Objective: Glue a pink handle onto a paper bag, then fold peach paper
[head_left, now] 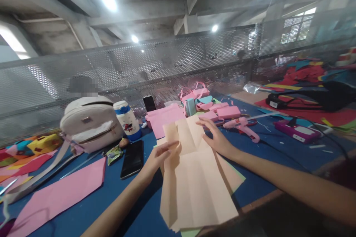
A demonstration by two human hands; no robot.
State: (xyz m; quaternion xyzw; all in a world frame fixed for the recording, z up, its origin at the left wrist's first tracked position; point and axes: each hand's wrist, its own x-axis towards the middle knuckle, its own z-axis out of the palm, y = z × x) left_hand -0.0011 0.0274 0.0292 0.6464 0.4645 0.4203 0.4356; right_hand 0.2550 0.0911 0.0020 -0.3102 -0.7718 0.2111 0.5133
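A creased sheet of peach paper lies in front of me, with fold lines along and across it and its far end folded into raised flaps. My left hand is closed at the sheet's left edge, thumb and fingers on a curled flap. At the far right edge, my right hand touches the paper with its fingers stretched and its thumb apart. Part of a green sheet shows beneath the peach paper.
A black phone, a bottle and a white backpack stand or lie to the left, near a pink sheet. A pink glue gun with a cable, pink boxes and a purple device lie right.
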